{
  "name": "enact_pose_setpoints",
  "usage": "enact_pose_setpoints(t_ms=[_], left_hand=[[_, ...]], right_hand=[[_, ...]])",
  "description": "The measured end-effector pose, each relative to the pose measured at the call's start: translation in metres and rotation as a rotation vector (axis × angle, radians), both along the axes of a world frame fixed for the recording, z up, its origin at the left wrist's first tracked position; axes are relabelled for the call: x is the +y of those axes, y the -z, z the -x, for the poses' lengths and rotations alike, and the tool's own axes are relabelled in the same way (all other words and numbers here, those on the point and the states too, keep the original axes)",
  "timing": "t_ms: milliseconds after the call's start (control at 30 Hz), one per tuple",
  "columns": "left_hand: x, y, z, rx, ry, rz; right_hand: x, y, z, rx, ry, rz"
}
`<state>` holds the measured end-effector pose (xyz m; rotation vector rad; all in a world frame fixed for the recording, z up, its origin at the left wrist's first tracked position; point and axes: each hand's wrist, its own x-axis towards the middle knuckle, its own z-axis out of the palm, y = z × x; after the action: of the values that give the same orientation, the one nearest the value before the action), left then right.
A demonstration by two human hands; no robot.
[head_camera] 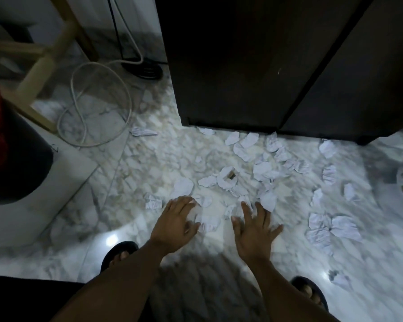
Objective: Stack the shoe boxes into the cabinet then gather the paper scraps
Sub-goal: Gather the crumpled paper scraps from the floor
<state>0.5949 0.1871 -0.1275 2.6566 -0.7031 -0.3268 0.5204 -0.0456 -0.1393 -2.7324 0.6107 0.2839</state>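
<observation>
Several torn white paper scraps (261, 170) lie scattered on the marble floor (149, 173) in front of the dark wooden cabinet (242, 66). The cabinet's doors look closed and no shoe boxes are in sight. My left hand (175, 224) reaches down over the scraps at the centre, fingers spread and holding nothing. Just to its right, my right hand (254, 231) hovers palm down with splayed fingers above a few scraps, also empty. One scrap (209, 221) lies between the two hands. More scraps (333, 228) sit in a clump to the right.
A white cable (96, 105) loops on the floor at the left beside wooden furniture legs (44, 63). A white block with a dark and red object (14, 154) stands at the far left. My sandalled feet (119, 252) are below the hands. A lone scrap (340, 278) lies near the right foot.
</observation>
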Motion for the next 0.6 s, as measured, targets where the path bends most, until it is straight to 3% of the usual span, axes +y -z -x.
enact_pose_setpoints(t_ms=[100,200,267,400,600], left_hand=[[0.005,0.006,0.000,-0.145,-0.213,-0.024],[0.006,0.020,0.001,0.010,-0.428,-0.098],[-0.001,0.031,-0.006,0.086,-0.375,-0.081],[-0.027,0.030,-0.034,0.042,-0.190,-0.021],[-0.008,0.019,-0.121,-0.157,-0.354,0.005]], right_hand=[[-0.009,-0.002,-0.009,-0.219,0.097,0.025],[-0.031,-0.002,-0.019,-0.284,0.279,-0.050],[-0.044,0.000,-0.027,-0.228,0.219,-0.120],[-0.043,0.004,-0.046,-0.180,-0.049,-0.130],[-0.047,0.011,-0.063,-0.192,-0.094,-0.047]])
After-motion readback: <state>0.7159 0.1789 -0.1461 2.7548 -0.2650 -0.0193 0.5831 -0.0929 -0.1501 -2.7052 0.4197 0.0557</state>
